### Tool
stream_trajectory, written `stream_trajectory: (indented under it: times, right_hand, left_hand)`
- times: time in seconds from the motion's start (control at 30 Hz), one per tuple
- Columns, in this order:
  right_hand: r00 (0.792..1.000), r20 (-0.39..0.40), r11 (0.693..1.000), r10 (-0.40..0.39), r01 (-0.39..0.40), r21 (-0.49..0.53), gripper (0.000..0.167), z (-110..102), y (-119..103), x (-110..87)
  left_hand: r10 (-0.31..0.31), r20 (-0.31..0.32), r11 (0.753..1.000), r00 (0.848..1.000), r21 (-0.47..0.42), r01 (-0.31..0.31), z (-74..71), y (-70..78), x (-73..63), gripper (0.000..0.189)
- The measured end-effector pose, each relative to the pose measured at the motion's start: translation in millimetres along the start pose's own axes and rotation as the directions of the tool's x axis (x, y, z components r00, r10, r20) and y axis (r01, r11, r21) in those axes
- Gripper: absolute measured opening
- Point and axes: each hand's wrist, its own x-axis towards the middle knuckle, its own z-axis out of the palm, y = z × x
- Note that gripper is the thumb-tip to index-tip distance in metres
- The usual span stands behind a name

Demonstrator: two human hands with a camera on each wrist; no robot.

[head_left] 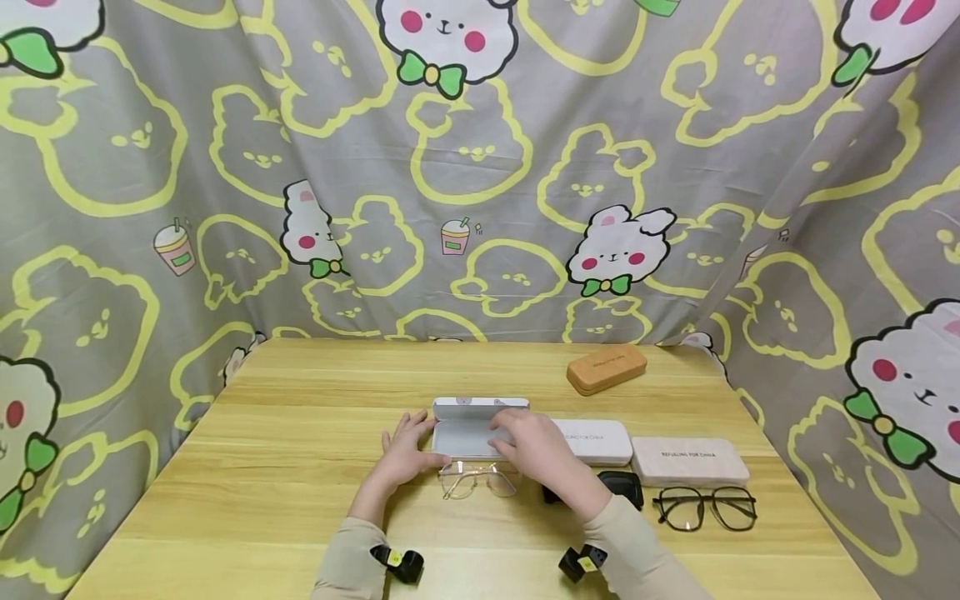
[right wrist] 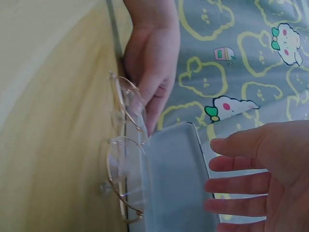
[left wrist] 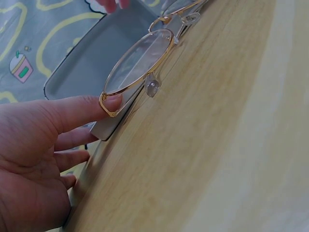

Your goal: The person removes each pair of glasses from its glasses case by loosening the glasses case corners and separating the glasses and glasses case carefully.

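Observation:
An open glasses case (head_left: 465,437) with a grey lining lies on the table, its lid raised at the back. Just in front of it rest gold-rimmed glasses (head_left: 477,481), lenses facing up at a slant in the left wrist view. My left hand (head_left: 405,454) is at the case's left end, thumb at the front corner by the frame's hinge, fingers extended along the side. Whether the thumb touches the glasses, I cannot tell. Over the right part of the case hovers my right hand (right wrist: 256,179), fingers straight and apart, with nothing in them.
To the right lie a white glasses case (head_left: 600,442), a pale pink case (head_left: 690,462), black-framed glasses (head_left: 705,508) and a black item (head_left: 622,487) partly behind my right arm. An orange-brown case (head_left: 607,368) sits near the back edge. Patterned curtain (head_left: 480,167) surrounds the table.

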Motion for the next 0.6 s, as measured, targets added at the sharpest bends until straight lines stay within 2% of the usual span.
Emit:
stream_trajectory:
  times: [0.23,0.43,0.6]
  right_hand:
    - [0.999,-0.018,0.998,0.035,-0.035,0.043,0.017,-8,6,1.7]
    - [0.993,-0.111,0.996,0.039,-0.030,0.081,0.024,-9,10,5.1]
    - [0.983,-0.166,0.991,0.084,-0.065,0.115,0.032,-6,17,8.8]
  left_hand:
    - [-0.002,-0.001,1.000,1.000,-0.002,0.002,0.0,-0.4,0.0,0.076]
    - [-0.004,0.002,1.000,1.000,-0.002,0.004,1.5,-1.7,0.3,0.076]
    - [0.000,0.000,1.000,1.000,-0.002,0.000,2.1,-2.3,0.9,0.076]
